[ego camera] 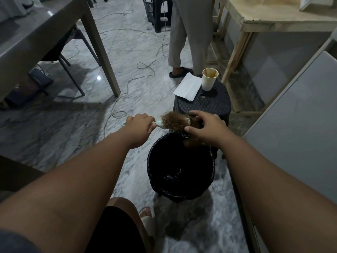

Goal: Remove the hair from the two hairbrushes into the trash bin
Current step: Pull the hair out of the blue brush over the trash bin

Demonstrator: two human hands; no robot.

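My left hand [139, 126] grips the pale green handle of a hairbrush [165, 123], held level just above the far rim of the black trash bin [151, 172]. Brown hair [177, 123] is matted over the brush's bristles. My right hand [205, 127] pinches that hair at the brush's head, and a clump of it [188, 143] hangs below my fingers over the bin's opening. The bin is lined with a black bag, and its inside is dark. A second hairbrush is not in view.
A black plastic stool [215, 105] behind the bin carries a paper cup [209, 79] with a stick in it and a white sheet [187, 86]. Another person's legs [178, 42] stand beyond. Cables cross the marble floor. A table leg [104, 57] is left, a grey cabinet [299, 125] right.
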